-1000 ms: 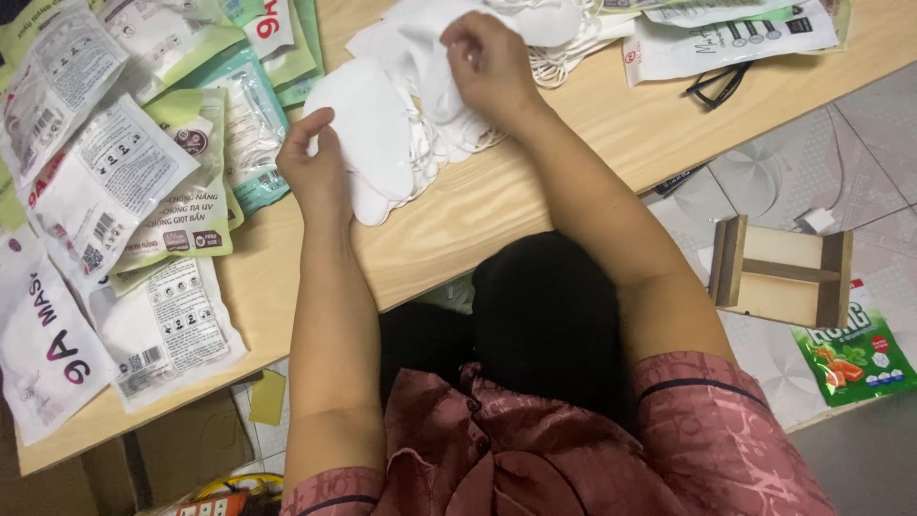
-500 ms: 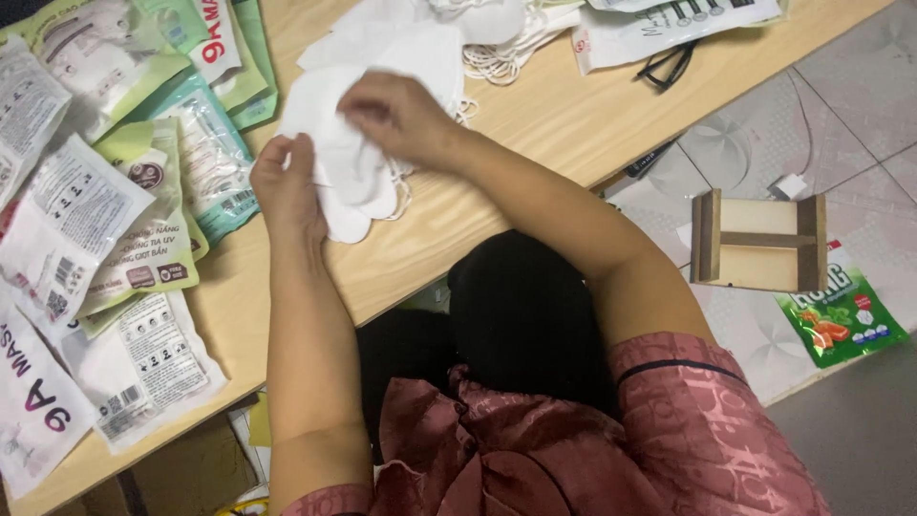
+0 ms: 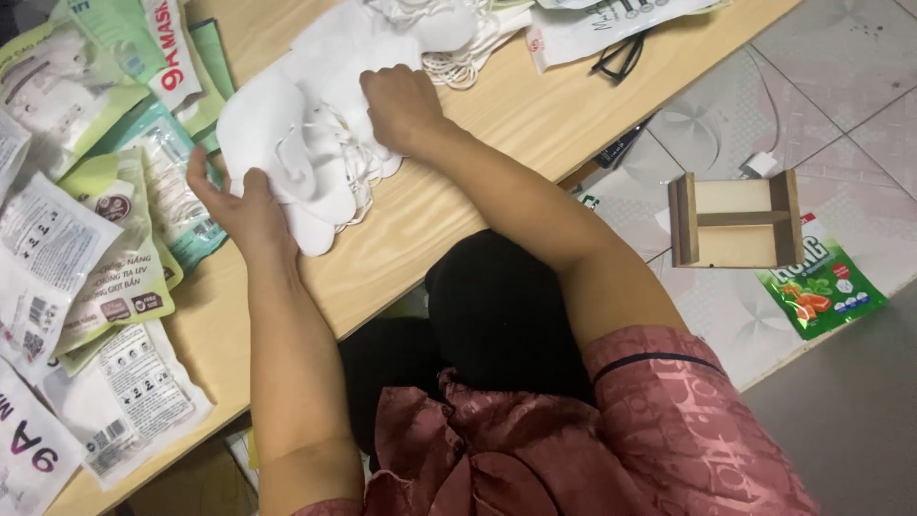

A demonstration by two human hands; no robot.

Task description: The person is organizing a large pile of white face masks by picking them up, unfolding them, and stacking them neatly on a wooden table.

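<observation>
Our left hand (image 3: 250, 205) grips the near edge of a stack of white face masks (image 3: 296, 143) on the wooden table (image 3: 497, 124), while our right hand (image 3: 401, 103) presses closed on their elastic loops (image 3: 349, 162); these could tangle and scatter the stack.

You have a stack of white face masks (image 3: 287, 143) lying flat on the counter (image 3: 497, 124), close to its near edge. They are soft, curved and overlapped, fanned loosely, with thin white ear loops (image 3: 349, 158) tangled across the top. More white masks (image 3: 430, 24) and loose loops lie just beyond the stack, further from that edge.
</observation>
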